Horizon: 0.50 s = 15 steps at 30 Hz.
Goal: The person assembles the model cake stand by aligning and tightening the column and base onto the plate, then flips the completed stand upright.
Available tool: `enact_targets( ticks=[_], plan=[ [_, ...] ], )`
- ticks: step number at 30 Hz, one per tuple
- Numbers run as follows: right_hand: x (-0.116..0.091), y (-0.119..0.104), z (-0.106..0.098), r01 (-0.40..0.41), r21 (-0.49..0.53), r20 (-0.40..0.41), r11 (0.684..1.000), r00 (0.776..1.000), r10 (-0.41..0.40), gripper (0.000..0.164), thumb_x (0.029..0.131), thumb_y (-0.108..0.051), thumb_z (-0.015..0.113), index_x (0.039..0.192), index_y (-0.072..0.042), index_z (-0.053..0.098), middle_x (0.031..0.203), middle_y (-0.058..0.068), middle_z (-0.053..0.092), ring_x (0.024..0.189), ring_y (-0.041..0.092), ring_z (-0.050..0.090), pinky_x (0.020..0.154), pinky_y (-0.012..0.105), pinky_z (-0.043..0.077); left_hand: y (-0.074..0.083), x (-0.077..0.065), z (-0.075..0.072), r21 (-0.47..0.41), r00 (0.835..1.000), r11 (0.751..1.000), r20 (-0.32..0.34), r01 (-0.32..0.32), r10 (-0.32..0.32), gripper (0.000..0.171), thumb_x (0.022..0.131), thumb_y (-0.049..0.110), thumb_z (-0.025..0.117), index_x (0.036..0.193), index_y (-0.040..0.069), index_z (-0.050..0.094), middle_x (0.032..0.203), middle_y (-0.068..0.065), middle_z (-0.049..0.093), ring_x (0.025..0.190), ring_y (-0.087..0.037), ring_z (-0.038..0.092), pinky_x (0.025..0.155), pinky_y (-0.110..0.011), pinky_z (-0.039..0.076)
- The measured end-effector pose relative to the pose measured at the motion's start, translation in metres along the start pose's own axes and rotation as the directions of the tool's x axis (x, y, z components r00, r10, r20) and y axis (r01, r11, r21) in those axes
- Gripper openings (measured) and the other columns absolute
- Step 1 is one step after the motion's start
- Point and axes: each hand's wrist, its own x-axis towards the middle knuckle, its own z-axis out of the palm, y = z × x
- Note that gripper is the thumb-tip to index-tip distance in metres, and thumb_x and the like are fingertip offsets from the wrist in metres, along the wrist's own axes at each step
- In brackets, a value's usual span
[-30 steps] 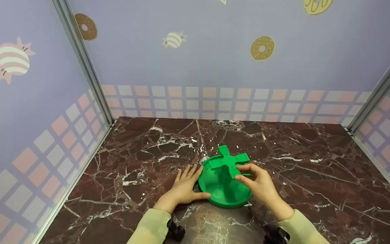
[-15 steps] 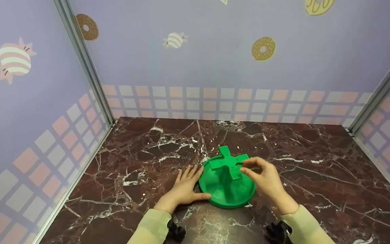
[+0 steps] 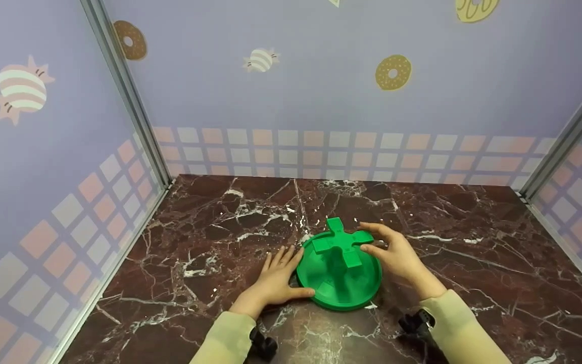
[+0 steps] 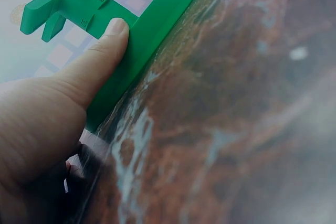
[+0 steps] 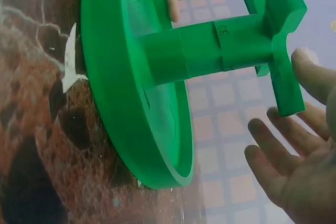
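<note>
A green round dish-like base (image 3: 339,298) lies flat on the table. From its centre an upright post (image 5: 205,51) with raised figures rises to a four-armed cross top (image 3: 342,241). My left hand (image 3: 274,283) rests at the base's left side, fingers spread along the rim and thumb over its front left edge. In the left wrist view the left thumb (image 4: 107,45) lies against the green rim. My right hand (image 3: 396,253) is at the cross's right arm, thumb near its front edge and index finger near its back edge. Its other fingers (image 5: 273,145) are apart and loosely bent, holding nothing.
The table (image 3: 210,227) has a dark red marbled surface with white veins. A lilac back wall (image 3: 291,101) with printed sweets, doughnuts and squares closes off the far side, and panels flank it. Dark wrist cameras (image 3: 263,346) sit at both cuffs.
My right hand has let go of the cross's front arm, drawn off to the right and come up beside its right arm with fingers parted. The left hand and base have stayed put.
</note>
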Motion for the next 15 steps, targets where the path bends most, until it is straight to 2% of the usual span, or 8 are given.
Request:
enact_targets(
  ticks=[5,15],
  plan=[
    [0.0034,0.0007,0.0027,-0.015,-0.032,-0.03,0.999,0.999,0.014,0.046,0.094,-0.007,0.074,0.138,0.0,0.063,0.133,0.019,0.068,0.118,0.036,0.067,0.1,0.045,0.058,0.0003,-0.0005,0.0,-0.002,1.0,1.0,0.001,-0.003,0.003,0.108,0.088,0.066,0.07,0.167,0.016,0.017,0.173,-0.017,0.014,0.162,-0.04,0.006,0.129,-0.065,0.001],
    [0.0038,-0.0001,0.0095,-0.006,-0.095,-0.121,0.995,0.993,-0.006,0.037,0.089,-0.007,0.079,0.125,-0.004,0.071,0.117,0.014,0.074,0.104,0.028,0.07,0.093,0.047,0.06,0.0008,-0.0004,0.0002,0.003,1.0,1.0,-0.008,-0.002,0.002,0.109,0.086,0.065,0.072,0.167,0.015,0.018,0.173,-0.018,0.014,0.161,-0.041,0.007,0.129,-0.065,0.001]
  ],
)
